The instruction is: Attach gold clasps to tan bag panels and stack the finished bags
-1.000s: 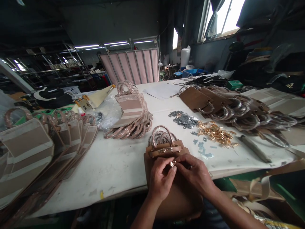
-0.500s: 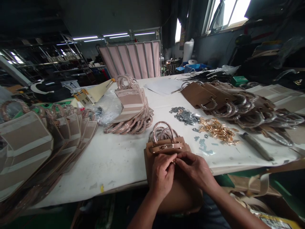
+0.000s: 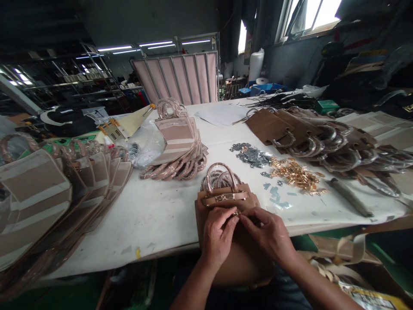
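Observation:
A brown handbag panel (image 3: 238, 254) with a wrapped handle (image 3: 222, 165) lies before me at the table's front edge, on top of others like it. Across its upper part runs a strap with a gold-coloured metal fitting (image 3: 224, 196). Just below that strap my left hand (image 3: 218, 234) and my right hand (image 3: 267, 232) meet, fingertips pinched together. Between them shows a small gold-coloured metal piece (image 3: 237, 213), partly covered by the fingers; its exact shape I cannot make out. Both hands are closed on this piece.
On the white table (image 3: 155, 215), gold-coloured fittings (image 3: 298, 174) and grey metal plates (image 3: 253, 156) lie in heaps. A dark rod-like tool (image 3: 350, 196) rests to their right. Stacked bag panels stand at left (image 3: 35, 185), centre (image 3: 177, 137) and right (image 3: 290, 125).
The fingertips have shifted slightly around the small metal piece, and more of it shows between them. The bag panel stays in place.

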The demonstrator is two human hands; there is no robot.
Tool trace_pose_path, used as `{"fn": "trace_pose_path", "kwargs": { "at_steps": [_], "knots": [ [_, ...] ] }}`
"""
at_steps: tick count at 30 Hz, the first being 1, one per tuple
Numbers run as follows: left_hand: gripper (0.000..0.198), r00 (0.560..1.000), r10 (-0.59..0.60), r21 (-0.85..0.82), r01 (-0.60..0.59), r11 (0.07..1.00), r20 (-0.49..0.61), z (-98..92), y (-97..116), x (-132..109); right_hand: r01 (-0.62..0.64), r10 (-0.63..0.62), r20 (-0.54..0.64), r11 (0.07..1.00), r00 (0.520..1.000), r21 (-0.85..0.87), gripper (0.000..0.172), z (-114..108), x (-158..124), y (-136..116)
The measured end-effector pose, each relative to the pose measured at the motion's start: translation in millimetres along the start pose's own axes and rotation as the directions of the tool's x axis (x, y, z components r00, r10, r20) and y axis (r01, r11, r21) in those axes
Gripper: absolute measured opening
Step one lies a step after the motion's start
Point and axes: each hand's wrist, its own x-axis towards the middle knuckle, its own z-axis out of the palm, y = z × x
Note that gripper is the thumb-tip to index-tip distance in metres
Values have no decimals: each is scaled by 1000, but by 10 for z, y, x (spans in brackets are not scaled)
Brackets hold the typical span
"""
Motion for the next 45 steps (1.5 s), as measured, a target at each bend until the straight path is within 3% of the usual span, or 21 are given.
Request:
{"fn": "trace_pose_path", "kwargs": {
  "at_steps": [7,12,20,27,30,33,40,45],
  "knots": [
    [19,999,-31,-46,31,998,10,-14,5,8,-12,14,34,997,999,-82,11,-1,-36,62],
    [15,999,-10,11,9,1000,42,-13,-6,6,93,-86,68,991,994,-99,9,-59,-17,128],
    [14,997,-6,2,6,1000,78,-32,-11,20,249,-253,194,967,948,45,11,-155,44,182],
    [17,996,-12,-48,16,999,85,-39,24,41,57,-99,239,983,966,175,17,-325,154,52],
    [16,996,-23,-43,27,999,90,-38,10,37,49,-100,301,984,948,171,23,-331,202,30],
    [17,996,-27,-53,31,998,82,-36,-6,25,105,-138,316,987,939,118,25,-319,227,57],
    [15,997,-49,-73,53,996,52,-42,-10,20,374,-340,329,926,881,-45,25,-312,177,137],
    [10,998,-32,-76,35,997,47,-44,14,41,424,-378,236,885,895,-192,19,-204,89,145]
  ]
}}
